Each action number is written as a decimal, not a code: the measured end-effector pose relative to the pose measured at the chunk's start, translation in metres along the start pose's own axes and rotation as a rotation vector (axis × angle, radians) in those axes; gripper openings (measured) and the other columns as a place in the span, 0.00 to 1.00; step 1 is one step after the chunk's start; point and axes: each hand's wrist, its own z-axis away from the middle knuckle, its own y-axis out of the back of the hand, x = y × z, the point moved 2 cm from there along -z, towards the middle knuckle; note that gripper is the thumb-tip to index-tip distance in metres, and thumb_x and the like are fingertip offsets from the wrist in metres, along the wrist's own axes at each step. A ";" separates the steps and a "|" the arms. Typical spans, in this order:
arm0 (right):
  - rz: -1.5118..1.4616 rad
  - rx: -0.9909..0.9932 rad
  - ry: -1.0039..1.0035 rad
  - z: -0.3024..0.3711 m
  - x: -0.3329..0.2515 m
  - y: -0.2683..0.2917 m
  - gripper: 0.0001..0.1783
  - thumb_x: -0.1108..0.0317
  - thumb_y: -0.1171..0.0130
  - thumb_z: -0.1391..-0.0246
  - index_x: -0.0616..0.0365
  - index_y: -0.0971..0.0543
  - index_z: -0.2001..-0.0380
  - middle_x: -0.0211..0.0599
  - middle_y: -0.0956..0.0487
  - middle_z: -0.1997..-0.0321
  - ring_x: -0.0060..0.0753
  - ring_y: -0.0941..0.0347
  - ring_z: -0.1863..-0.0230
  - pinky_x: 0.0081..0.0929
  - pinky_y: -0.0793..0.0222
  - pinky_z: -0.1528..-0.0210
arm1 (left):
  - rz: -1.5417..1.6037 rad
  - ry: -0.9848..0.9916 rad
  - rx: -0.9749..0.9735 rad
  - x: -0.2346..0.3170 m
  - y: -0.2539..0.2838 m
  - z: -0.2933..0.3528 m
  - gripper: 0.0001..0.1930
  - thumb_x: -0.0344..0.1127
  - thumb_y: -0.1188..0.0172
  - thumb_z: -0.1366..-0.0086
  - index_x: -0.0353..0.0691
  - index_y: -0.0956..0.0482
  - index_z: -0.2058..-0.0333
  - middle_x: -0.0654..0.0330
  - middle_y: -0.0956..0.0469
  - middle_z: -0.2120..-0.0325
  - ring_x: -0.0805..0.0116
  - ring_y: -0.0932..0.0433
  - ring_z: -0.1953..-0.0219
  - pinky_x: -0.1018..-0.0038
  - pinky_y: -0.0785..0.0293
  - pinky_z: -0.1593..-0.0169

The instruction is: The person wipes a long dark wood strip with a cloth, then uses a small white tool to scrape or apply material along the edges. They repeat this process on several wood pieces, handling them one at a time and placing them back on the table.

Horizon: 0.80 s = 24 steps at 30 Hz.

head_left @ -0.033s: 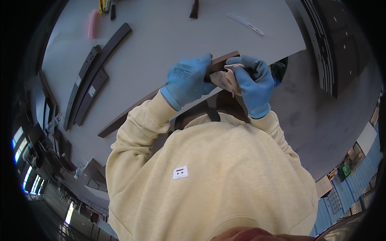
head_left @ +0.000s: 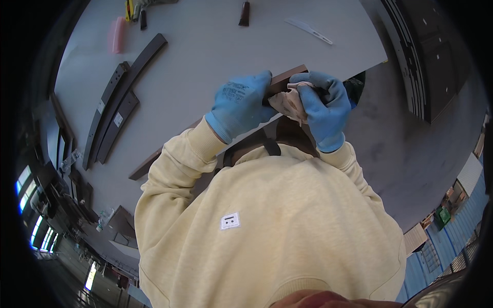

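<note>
A: From the head view, where do we find the wooden bar (head_left: 288, 76)?

B: We see its brown end between the two hands, above the near edge of the counter (head_left: 205, 61). It passes behind the left hand (head_left: 240, 100) and the left sleeve (head_left: 179, 154), and what seems to be its other end shows lower at the left. Whether the bar rests on the counter, we cannot tell.

A: And what are the hands doing?

B: Both wear blue gloves. The left hand is closed around the bar, a little back from the end. The right hand (head_left: 328, 105) pinches a pale, crumpled cloth (head_left: 288, 105), which lies against the bar near this end.

A: So which step do we have here?

B: In our judgement, it is the rubbing of the bar's end with the cloth.

A: What does the next move call for?

B: We think it calls for a steady left grip and light, even pressure from the right, with the cloth well bunched under the fingers.

A: What else lies on the counter?

B: Curved dark bars (head_left: 148, 55) at the left, a brown tube (head_left: 244, 14) and a white knife (head_left: 310, 31) at the far side.
</note>
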 end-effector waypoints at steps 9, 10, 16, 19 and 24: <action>-0.076 0.104 0.202 0.033 -0.073 0.036 0.10 0.80 0.35 0.38 0.62 0.21 0.55 0.39 0.13 0.56 0.27 0.15 0.55 0.24 0.18 0.50 | 0.214 -0.074 -0.014 0.102 0.024 -0.025 0.22 0.42 0.25 0.43 0.34 0.20 0.56 0.44 0.14 0.69 0.49 0.13 0.67 0.62 0.17 0.61; -0.056 0.114 0.232 0.037 -0.078 0.042 0.10 0.80 0.34 0.38 0.62 0.21 0.55 0.40 0.13 0.56 0.27 0.14 0.55 0.24 0.18 0.51 | 0.242 -0.063 -0.030 0.109 0.022 -0.025 0.23 0.41 0.24 0.44 0.33 0.20 0.54 0.45 0.14 0.68 0.52 0.12 0.66 0.63 0.17 0.60; 0.262 0.275 0.672 0.040 -0.091 0.063 0.11 0.80 0.32 0.39 0.60 0.22 0.56 0.41 0.15 0.56 0.24 0.16 0.62 0.21 0.18 0.58 | 1.082 0.091 -0.288 0.123 0.012 -0.036 0.25 0.27 0.26 0.40 0.32 0.22 0.44 0.60 0.16 0.52 0.72 0.19 0.51 0.72 0.21 0.45; 0.258 0.313 0.605 0.045 -0.088 0.068 0.11 0.80 0.31 0.40 0.59 0.22 0.57 0.40 0.16 0.56 0.24 0.16 0.62 0.22 0.19 0.58 | 1.153 -0.006 -0.343 0.128 0.005 -0.036 0.24 0.27 0.30 0.36 0.31 0.23 0.42 0.58 0.16 0.52 0.71 0.19 0.51 0.72 0.21 0.44; 0.279 0.276 0.601 0.049 -0.086 0.075 0.13 0.80 0.29 0.42 0.57 0.23 0.58 0.37 0.16 0.57 0.25 0.16 0.60 0.22 0.19 0.58 | 1.158 -0.138 -0.290 0.137 -0.003 -0.030 0.27 0.27 0.35 0.32 0.31 0.30 0.35 0.56 0.19 0.48 0.69 0.19 0.49 0.70 0.20 0.43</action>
